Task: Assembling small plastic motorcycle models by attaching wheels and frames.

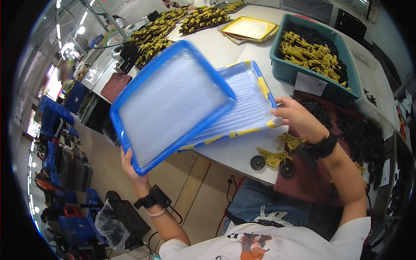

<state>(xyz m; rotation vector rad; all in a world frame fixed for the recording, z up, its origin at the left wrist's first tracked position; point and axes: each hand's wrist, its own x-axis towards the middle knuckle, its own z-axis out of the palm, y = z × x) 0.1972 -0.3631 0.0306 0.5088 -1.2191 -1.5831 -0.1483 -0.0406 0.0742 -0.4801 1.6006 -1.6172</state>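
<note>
My left hand [134, 174] grips the lower left corner of a blue-rimmed tray [170, 102] with a pale, smooth inside; it is raised and tilted. Partly behind it, a second blue tray [245, 102] has a ribbed whitish lining and yellow patches along its rim. My right hand [301, 119] is closed on that tray's right corner. The raised tray hides the second tray's left part. Just below my right hand, yellow plastic parts [274, 157] lie on the white table with a black wheel [258, 162] and another dark wheel [287, 169].
A teal bin [286, 73] of yellow and black parts stands at the back right. Yellow trays [250, 28] and heaped yellow-and-black pieces [203, 21] lie farther back. Loose black parts [362, 138] cover a dark red mat [290, 186]. Blue crates [54, 115] stand at left.
</note>
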